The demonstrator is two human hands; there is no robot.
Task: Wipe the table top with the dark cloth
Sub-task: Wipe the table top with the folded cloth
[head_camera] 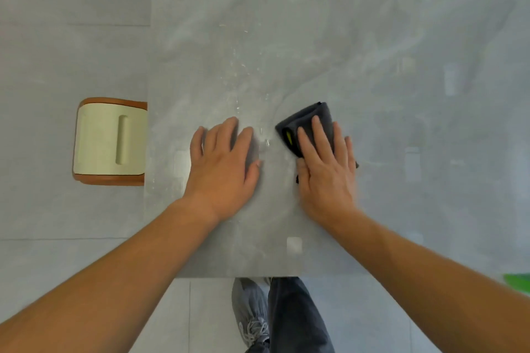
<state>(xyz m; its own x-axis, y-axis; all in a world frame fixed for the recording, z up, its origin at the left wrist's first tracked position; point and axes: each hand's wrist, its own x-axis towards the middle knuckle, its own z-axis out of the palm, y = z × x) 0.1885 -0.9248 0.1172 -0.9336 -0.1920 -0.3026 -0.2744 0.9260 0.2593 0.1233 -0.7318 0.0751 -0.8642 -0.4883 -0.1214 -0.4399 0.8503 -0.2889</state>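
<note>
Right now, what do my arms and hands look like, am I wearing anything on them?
Both forearms are bare: no sleeves show. The left hand and right hand wear no gloves, and no rings, watch or wristband are visible.

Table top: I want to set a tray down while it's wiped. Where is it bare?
The table top is bare beyond both hands and to the right of the dark cloth. It is crowded only near the front edge, where the left hand lies flat and the right hand presses the cloth.
</note>
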